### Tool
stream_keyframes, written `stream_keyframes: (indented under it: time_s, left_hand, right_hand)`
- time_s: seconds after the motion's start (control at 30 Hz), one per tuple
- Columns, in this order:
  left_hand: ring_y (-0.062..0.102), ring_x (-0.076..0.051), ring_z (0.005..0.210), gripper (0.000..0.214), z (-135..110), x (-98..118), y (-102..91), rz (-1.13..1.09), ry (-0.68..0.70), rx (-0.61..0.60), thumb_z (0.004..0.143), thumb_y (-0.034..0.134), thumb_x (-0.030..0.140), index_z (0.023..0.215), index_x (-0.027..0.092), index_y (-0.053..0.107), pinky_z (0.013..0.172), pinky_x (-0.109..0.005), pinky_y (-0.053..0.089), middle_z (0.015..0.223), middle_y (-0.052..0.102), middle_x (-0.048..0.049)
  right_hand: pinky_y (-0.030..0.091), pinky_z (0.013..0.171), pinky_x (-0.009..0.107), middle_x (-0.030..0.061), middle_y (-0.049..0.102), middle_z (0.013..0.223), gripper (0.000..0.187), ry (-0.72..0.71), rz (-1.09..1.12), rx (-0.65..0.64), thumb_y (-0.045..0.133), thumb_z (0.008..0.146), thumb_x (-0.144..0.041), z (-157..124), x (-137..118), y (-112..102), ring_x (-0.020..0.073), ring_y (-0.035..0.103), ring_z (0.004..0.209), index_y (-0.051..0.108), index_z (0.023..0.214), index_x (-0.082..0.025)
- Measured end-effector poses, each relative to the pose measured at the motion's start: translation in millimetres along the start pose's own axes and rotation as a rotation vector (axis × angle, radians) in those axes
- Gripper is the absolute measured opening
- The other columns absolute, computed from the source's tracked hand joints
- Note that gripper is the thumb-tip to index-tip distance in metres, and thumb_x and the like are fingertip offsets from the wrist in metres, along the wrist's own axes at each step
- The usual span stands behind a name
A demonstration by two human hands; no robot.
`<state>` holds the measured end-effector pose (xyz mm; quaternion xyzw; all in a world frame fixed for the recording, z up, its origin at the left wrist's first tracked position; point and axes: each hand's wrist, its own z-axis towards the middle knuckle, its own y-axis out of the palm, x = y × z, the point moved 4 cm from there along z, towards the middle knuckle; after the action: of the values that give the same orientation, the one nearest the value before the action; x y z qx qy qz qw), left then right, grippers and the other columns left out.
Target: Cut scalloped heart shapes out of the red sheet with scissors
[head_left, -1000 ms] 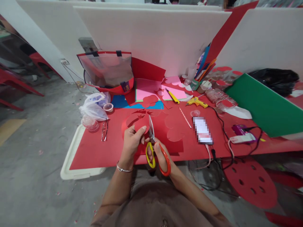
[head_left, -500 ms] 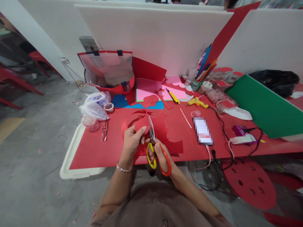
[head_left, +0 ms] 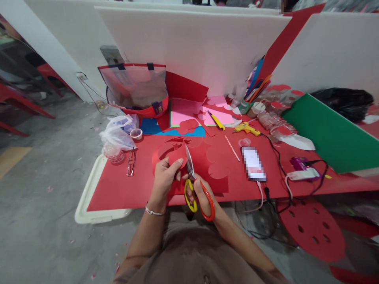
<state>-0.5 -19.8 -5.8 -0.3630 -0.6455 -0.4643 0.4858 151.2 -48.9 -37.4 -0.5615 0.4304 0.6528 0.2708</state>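
My left hand (head_left: 164, 179) pinches a sheet of red paper (head_left: 177, 156) with rounded cut-outs, held just above the red table top (head_left: 118, 189). My right hand (head_left: 203, 193) has its fingers through the yellow and orange handles of a pair of scissors (head_left: 195, 185). The blades point away from me into the red paper, right beside my left thumb. A silver bracelet sits on my left wrist.
On the table lie a phone (head_left: 253, 163), a yellow glue gun (head_left: 247, 128), a yellow cutter (head_left: 216, 120), pink paper (head_left: 185, 108), glasses (head_left: 130, 161), a plastic bag (head_left: 118, 132) and a clear red-trimmed bag (head_left: 134, 88). A green board (head_left: 328, 132) leans at right. White panels stand behind.
Almost nothing has moved; the scissors and my right hand have shifted very slightly to the right while the blades stay in the red paper.
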Motion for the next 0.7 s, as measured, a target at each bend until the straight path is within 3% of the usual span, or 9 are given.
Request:
stream_keyframes:
  time_s: [0.7]
  left_hand:
    - [0.047, -0.009, 0.037, 0.041, -4.1, 3.2, 3.4, 0.001, 0.007, 0.011, 0.084, 0.081, 0.046, 0.063, 0.019, 0.058, 0.042, -0.022, 0.036, 0.043, 0.053, 0.0027]
  right_hand:
    - [0.042, 0.048, 0.023, -0.0039, 0.051, 0.073, 0.05, 0.005, -0.044, -0.016, 0.046, 0.106, -0.067, -8.5, -5.7, -1.9, 0.0104, 0.046, 0.053, 0.059, 0.121, -0.021]
